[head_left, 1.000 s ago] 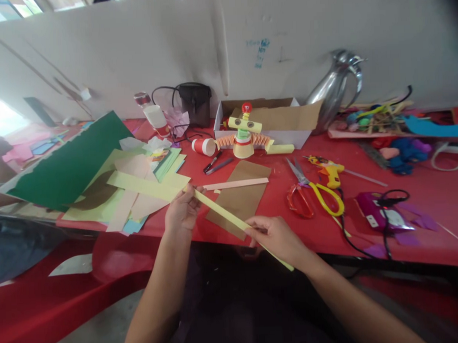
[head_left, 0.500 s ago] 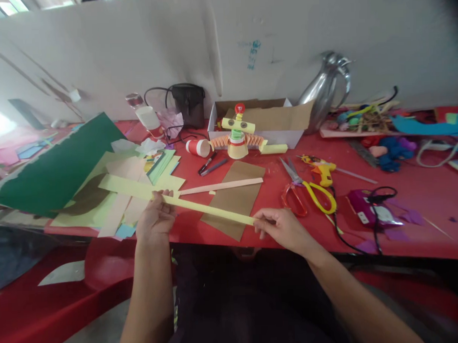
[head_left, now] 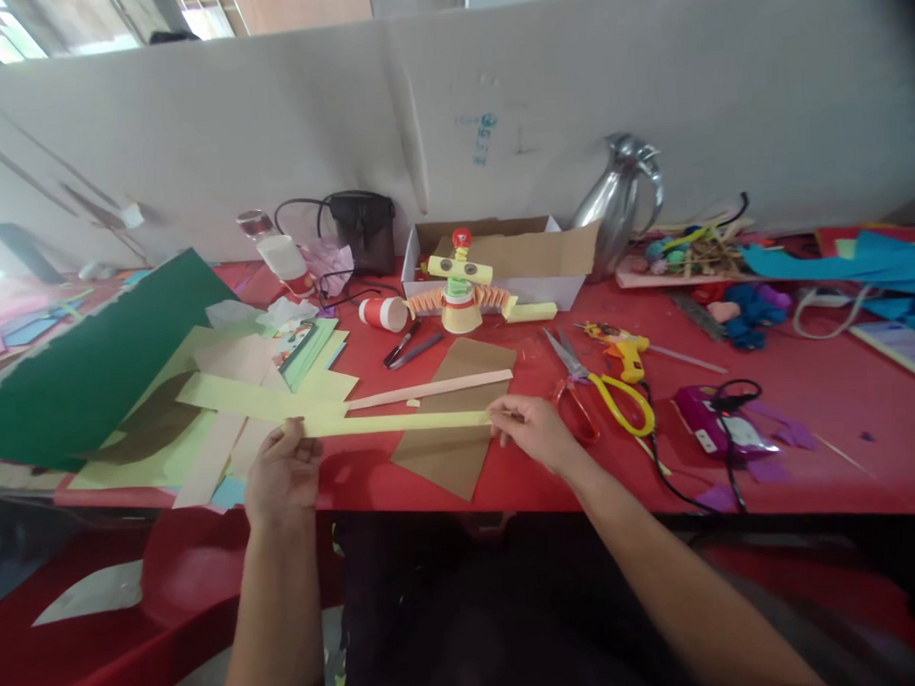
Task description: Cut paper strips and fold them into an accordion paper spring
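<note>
Between the two hands, a yellow paper strip [head_left: 400, 423] is stretched out nearly straight over the near part of the red table [head_left: 358, 490]. The left hand [head_left: 284, 479] pinches one end between thumb and fingers, its palm partly turned up; the right hand [head_left: 534, 432] pinches the other end, fingers bent. Neither is seen to hold anything else. Gripping both ends appears to serve to keep the thin paper from sagging or twisting. Whether the strip touches anything beneath it cannot be determined. Just beyond it, a pink strip [head_left: 436, 388] lies loose, partly across a brown card [head_left: 451, 468], seemingly parked within easy reach. Beyond the left hand, loose paper sheets [head_left: 226, 396] overlap in an untidy spread, probably set there as stock. On the far side of the right hand, scissors [head_left: 588, 376] lie with blades pointing away and handles nearer the person, an arrangement judged convenient for picking up. Past them rests a yellow glue gun [head_left: 629, 357], nozzle directed away from that hand, which seems prudent. Farther off, beyond both hands, a paper figure [head_left: 462, 313] stands upright before a white box [head_left: 565, 294], presumably so placed to spare it knocks.
</note>
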The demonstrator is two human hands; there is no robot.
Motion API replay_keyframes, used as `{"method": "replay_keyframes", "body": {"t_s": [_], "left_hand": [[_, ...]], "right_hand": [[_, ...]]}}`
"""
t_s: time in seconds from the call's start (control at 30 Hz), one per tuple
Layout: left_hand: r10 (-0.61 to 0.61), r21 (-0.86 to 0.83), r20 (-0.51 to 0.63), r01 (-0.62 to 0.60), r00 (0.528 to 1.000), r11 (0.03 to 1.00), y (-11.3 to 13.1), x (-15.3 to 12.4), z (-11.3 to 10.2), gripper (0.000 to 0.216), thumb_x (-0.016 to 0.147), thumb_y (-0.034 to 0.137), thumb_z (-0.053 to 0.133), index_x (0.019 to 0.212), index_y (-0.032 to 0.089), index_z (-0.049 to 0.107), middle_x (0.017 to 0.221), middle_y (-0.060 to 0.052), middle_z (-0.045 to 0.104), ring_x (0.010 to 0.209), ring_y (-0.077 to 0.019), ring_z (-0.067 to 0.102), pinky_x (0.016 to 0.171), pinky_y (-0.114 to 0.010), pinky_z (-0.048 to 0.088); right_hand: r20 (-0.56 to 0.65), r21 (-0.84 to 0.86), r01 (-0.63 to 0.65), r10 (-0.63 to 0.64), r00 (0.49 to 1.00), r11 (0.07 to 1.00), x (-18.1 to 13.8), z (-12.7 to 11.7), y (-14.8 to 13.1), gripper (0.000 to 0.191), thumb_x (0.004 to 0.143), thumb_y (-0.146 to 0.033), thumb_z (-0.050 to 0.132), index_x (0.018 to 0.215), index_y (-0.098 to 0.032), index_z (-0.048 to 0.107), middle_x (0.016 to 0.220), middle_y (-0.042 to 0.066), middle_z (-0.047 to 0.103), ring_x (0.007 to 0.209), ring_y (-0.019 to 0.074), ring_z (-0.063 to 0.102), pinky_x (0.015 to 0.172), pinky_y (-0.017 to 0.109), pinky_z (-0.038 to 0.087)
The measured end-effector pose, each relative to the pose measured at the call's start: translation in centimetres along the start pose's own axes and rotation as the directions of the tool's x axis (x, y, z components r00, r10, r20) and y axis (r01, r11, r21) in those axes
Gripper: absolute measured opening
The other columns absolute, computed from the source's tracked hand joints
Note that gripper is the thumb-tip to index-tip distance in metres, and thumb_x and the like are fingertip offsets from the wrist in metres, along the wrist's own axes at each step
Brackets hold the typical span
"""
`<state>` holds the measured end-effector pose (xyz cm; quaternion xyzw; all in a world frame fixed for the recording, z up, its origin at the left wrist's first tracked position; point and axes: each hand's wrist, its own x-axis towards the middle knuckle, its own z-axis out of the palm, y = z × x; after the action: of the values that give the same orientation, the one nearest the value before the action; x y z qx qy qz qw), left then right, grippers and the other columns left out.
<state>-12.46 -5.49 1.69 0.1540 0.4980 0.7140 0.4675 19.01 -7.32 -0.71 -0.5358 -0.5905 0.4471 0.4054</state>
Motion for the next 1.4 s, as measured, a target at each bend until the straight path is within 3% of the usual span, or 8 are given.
{"method": "replay_keyframes", "body": {"t_s": [0.1,0.2,0.27,0.47,0.67,1.0,1.17,1.4], "left_hand": [[-0.044,-0.193,0.215,0.086,0.976,0.977,-1.7,-2.2,2.2,0.020,0.077,0.033,0.073,0.074,0.020,0.057,0.073,0.003,0.066,0.069,-0.0091,0.064,0.070,-0.022,0.053],[-0.239,-0.021,0.460,0.280,0.855,0.960,-4.8,-6.1,4.7,0.031,0.066,0.033,0.082,0.086,0.021,0.062,0.088,-0.001,0.070,0.089,-0.0187,0.068,0.088,-0.038,0.053],[-0.314,0.146,0.506,0.279,0.803,0.949,-6.7,-8.4,6.0,0.032,0.063,0.024,0.084,0.089,0.018,0.066,0.089,-0.004,0.071,0.088,-0.0194,0.069,0.089,-0.035,0.051],[-0.211,0.187,0.364,0.151,0.907,0.971,-8.3,-9.7,7.4,0.023,0.060,0.029,0.084,0.071,0.014,0.071,0.068,-0.002,0.070,0.063,-0.0140,0.066,0.066,-0.026,0.050],[-0.254,0.302,0.495,0.109,0.831,0.947,-7.3,-8.3,7.7,0.027,0.060,0.029,0.085,0.080,0.014,0.075,0.074,-0.005,0.072,0.068,-0.0141,0.065,0.070,-0.025,0.050],[-0.075,0.201,0.525,-0.039,0.848,0.979,-10.0,-6.6,9.0,0.016,0.060,0.024,0.083,0.072,0.018,0.075,0.073,-0.003,0.071,0.073,-0.0137,0.064,0.071,-0.023,0.048],[-0.059,0.144,0.478,-0.012,0.876,0.990,-9.9,-6.1,8.8,0.014,0.060,0.023,0.082,0.071,0.019,0.074,0.070,-0.001,0.071,0.069,-0.0131,0.064,0.069,-0.023,0.049],[0.005,0.250,0.483,-0.143,0.876,0.958,-10.4,-5.8,8.7,0.016,0.066,0.027,0.080,0.078,0.018,0.075,0.072,-0.002,0.071,0.071,-0.0137,0.063,0.070,-0.023,0.048]], "right_hand": [[-0.034,0.136,-0.050,0.055,0.998,0.989,0.2,0.8,0.1,0.019,0.080,-0.035,0.058,0.083,-0.017,0.065,0.065,0.001,0.065,0.050,0.0113,0.058,0.046,0.021,0.040],[-0.032,0.219,-0.060,0.068,0.997,0.974,-0.1,1.7,0.0,0.021,0.080,-0.036,0.060,0.085,-0.017,0.066,0.067,0.002,0.065,0.049,0.0106,0.058,0.043,0.020,0.037],[-0.014,0.237,-0.055,0.060,0.998,0.970,-0.4,2.3,-0.2,0.022,0.080,-0.037,0.060,0.085,-0.017,0.066,0.066,0.001,0.065,0.048,0.0102,0.057,0.043,0.020,0.039],[0.002,0.319,-0.051,0.053,0.999,0.946,-1.3,3.0,-0.6,0.025,0.080,-0.041,0.063,0.083,-0.016,0.063,0.070,0.002,0.068,0.056,0.0127,0.064,0.047,0.020,0.046],[-0.046,0.297,-0.039,0.055,0.997,0.954,-1.6,2.8,-0.9,0.026,0.079,-0.044,0.063,0.077,-0.018,0.060,0.064,0.000,0.065,0.047,0.0111,0.060,0.042,0.020,0.044],[-0.178,0.167,0.023,0.007,0.984,0.986,-2.0,0.6,-1.0,0.020,0.083,-0.038,0.061,0.078,-0.019,0.062,0.069,0.001,0.067,0.053,0.0127,0.063,0.047,0.021,0.047],[-0.276,0.104,0.017,0.013,0.961,0.994,-2.0,-0.6,0.1,0.021,0.084,-0.039,0.060,0.079,-0.019,0.062,0.060,0.000,0.063,0.053,0.0139,0.063,0.049,0.022,0.047],[-0.267,0.104,0.037,-0.008,0.964,0.994,-1.8,-0.3,-0.3,0.032,0.090,-0.048,0.051,0.084,-0.019,0.063,0.071,0.003,0.067,0.053,0.0131,0.062,0.053,0.024,0.049]]}}
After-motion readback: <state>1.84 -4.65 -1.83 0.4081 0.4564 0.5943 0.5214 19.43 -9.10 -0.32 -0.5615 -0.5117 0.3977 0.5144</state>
